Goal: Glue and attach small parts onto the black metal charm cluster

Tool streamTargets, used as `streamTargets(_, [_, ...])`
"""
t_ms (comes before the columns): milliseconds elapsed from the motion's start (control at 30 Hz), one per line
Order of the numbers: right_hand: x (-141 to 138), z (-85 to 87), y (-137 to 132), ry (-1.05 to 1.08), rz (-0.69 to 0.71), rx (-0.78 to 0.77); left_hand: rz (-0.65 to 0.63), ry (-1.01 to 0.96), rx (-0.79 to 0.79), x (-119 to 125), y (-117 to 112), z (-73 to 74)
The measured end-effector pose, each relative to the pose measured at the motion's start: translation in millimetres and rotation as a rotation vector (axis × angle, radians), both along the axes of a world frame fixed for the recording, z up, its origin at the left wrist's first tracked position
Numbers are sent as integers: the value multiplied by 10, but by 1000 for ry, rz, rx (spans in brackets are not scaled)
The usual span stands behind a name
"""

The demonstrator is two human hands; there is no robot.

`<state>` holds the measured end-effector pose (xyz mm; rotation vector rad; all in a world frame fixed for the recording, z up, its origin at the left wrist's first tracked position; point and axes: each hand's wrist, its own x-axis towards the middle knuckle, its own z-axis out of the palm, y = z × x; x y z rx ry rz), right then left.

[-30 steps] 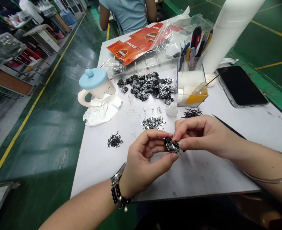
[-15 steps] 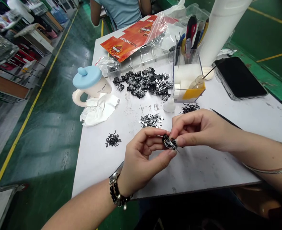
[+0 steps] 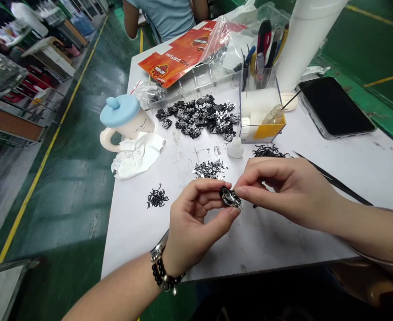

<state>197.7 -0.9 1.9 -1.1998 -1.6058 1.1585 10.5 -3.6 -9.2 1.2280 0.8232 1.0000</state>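
Note:
A small black and silver part (image 3: 230, 197) is held above the white table (image 3: 283, 240) between both hands. My left hand (image 3: 193, 223) pinches it from the left with thumb and fingers. My right hand (image 3: 286, 187) pinches its right side with the fingertips closed. Just beyond the hands lies a small heap of silver pieces (image 3: 210, 169). A larger heap of black and silver parts (image 3: 199, 116) lies further back. Small black bent pieces lie in a pile at the left (image 3: 157, 197) and another pile (image 3: 268, 152) behind my right hand.
A cream mug with a blue lid (image 3: 126, 121) and a white cloth (image 3: 138, 154) stand at the left. A clear organiser with pens (image 3: 259, 107), a small white bottle (image 3: 235, 148), a phone (image 3: 335, 107), black tweezers (image 3: 337, 180) and orange packaging (image 3: 183, 53) lie behind. A person in a blue shirt (image 3: 169, 15) sits beyond the table.
Both hands with the part have shifted slightly left and up in view as the camera moved. The grip on the part is unchanged.

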Motion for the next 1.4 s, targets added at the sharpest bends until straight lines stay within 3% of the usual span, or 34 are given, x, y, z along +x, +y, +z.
streamTargets(233, [-28,43,-36,-152,-26,285,5,46,118,14,-3,-10])
streamTargets(500, [-31,54,-77,-257,-47,464,11,80,184,10,-9,-11])
streamTargets(1400, [17,68,-129,-453,59,648,-17,161,440,-2,-13,-98])
